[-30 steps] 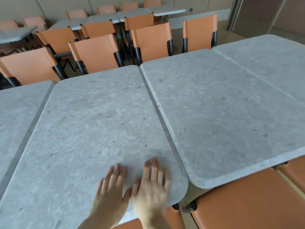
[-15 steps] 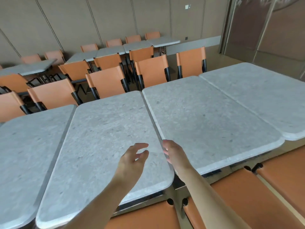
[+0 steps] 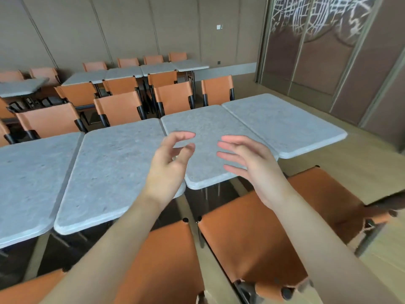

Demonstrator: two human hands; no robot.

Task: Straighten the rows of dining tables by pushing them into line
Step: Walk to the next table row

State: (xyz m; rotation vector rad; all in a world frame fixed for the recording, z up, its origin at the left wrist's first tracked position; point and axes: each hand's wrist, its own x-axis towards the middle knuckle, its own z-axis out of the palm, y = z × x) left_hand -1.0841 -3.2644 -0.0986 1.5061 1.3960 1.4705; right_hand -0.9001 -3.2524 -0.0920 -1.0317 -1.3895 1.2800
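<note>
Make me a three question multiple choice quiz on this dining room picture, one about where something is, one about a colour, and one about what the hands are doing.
1. Where are the near row's orange chairs?
A. tucked under the near table edges
B. stacked on the tables
C. against the far wall

2. What colour are the tabletops?
A. dark wood
B. speckled grey
C. white

3. What are the left hand and right hand doing?
A. gripping a table edge
B. pressing flat on a tabletop
C. raised above the tables, holding nothing

Answers:
1 A, their seats sit under the near table edges.
2 B, every top is speckled grey.
3 C, both hands hover with loose fingers, touching nothing.
</note>
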